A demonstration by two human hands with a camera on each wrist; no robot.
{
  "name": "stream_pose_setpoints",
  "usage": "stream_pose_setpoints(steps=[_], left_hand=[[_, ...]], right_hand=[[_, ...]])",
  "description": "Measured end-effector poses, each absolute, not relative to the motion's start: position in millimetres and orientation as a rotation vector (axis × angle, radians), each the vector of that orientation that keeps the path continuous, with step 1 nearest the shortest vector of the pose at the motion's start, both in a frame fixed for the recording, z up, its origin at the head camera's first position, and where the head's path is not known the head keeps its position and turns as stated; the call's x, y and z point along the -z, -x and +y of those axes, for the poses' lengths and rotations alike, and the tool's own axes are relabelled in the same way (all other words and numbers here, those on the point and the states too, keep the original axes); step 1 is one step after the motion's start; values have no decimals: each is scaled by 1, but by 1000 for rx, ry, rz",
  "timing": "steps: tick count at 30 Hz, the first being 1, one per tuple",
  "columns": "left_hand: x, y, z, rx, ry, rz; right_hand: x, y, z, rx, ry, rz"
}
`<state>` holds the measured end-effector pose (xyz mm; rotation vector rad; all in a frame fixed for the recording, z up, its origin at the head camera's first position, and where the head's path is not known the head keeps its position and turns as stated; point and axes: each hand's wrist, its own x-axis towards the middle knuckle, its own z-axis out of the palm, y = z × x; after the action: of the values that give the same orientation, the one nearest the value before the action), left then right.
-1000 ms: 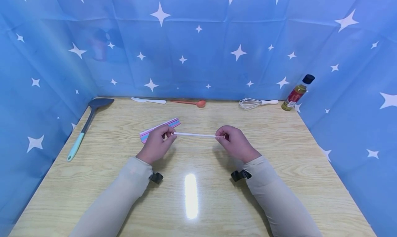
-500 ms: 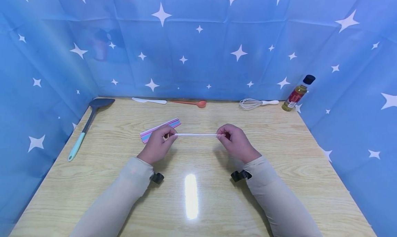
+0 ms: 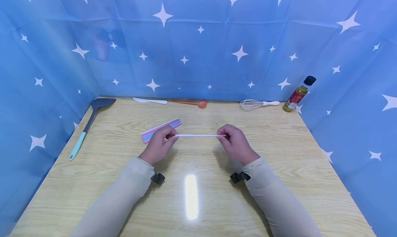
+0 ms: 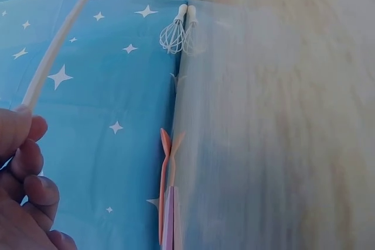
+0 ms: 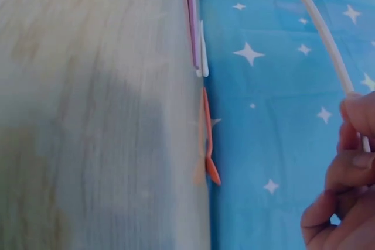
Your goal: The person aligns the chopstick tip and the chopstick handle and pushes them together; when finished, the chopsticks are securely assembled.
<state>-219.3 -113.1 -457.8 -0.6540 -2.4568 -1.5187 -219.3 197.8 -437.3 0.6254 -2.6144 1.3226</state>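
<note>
A thin white strip (image 3: 196, 135) stretches level between both hands above the table. The left hand (image 3: 159, 144) pinches its left end between thumb and forefinger, and the right hand (image 3: 236, 144) grips the other end likewise, with a short tip showing past the thumb. In the left wrist view the white strip (image 4: 55, 51) looks pale and slightly bowed, and the right wrist view shows a gentle curve too. Partly behind the left hand lies a flat pink, blue and white striped bundle (image 3: 162, 128) of similar narrow strips.
Along the table's back edge lie a white knife (image 3: 150, 100), an orange spoon (image 3: 201, 104) and a whisk (image 3: 252, 104). A bottle (image 3: 294, 98) with a black cap stands at the back right. A long spatula (image 3: 88, 123) lies at the left edge. Blue starry cloth (image 3: 211, 71) surrounds the table.
The white strip has gone from a slight tilt to nearly level. Both hands keep their pinch and have hardly moved; the head view has shifted a little.
</note>
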Motion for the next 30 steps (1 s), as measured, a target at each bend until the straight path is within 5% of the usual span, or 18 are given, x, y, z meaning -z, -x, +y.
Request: stream_pose_setpoints(steps=[30], left_hand=[[458,225,-124,1645,489,-2467]], right_hand=[[438,220,194,-1413,-547,-2661]])
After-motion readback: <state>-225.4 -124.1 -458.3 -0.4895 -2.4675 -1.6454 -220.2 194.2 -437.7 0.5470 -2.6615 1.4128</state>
